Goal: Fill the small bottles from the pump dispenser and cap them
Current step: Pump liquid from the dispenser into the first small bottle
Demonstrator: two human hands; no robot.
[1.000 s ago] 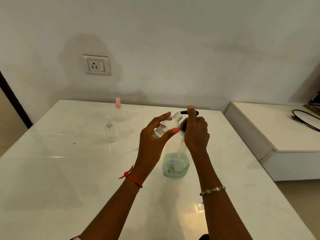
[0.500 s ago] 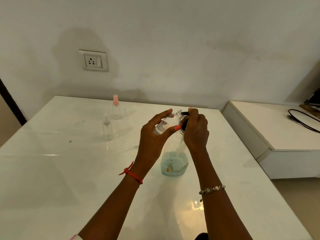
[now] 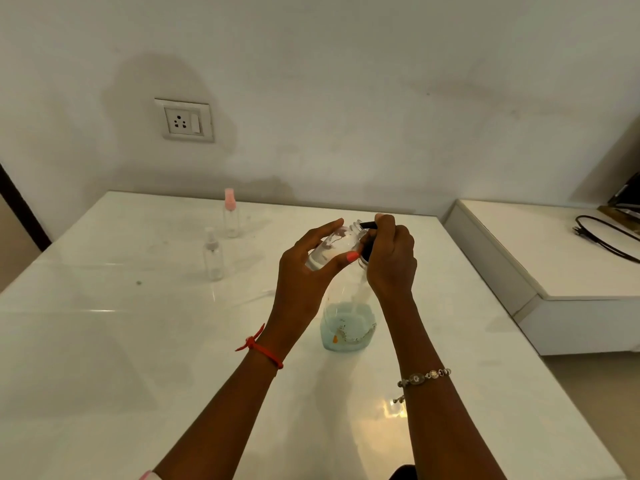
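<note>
Nearest, at lower centre, both forearms reach up into the frame over the white table: a red thread circles the left wrist, a beaded bracelet the right. At centre, the left hand pinches a small clear bottle between thumb and fingers, tilted, its open mouth just beside the black nozzle. The right hand curls round the black pump head of the pump dispenser, one fingertip resting on top. The dispenser stands upright on the table, with pale blue liquid low in its clear body; its printed marks are too small to read. Farther, left of centre, stand a white-capped spray bottle and, behind it, a pink-capped spray bottle, apart. At upper left, a wall socket sits on the wall.
</note>
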